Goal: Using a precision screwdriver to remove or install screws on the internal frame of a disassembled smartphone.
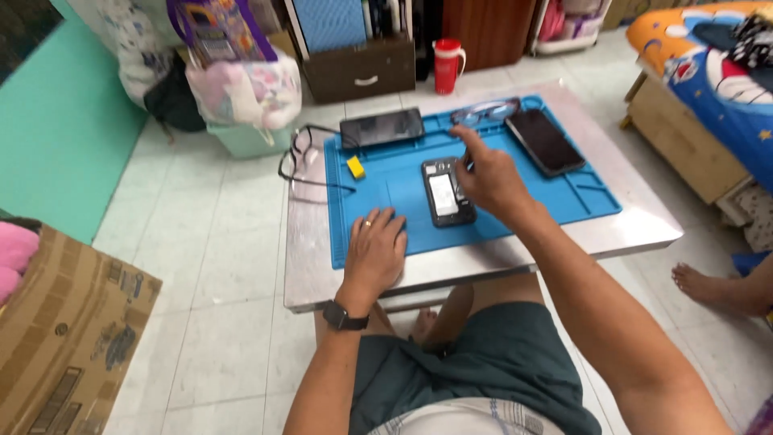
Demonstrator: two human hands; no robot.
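Left hand [375, 250] flat near mat's [499, 221] edge

Small dark opened device [448, 192], pale inner panel up, flat on the blue mat [491, 137], mid-table.
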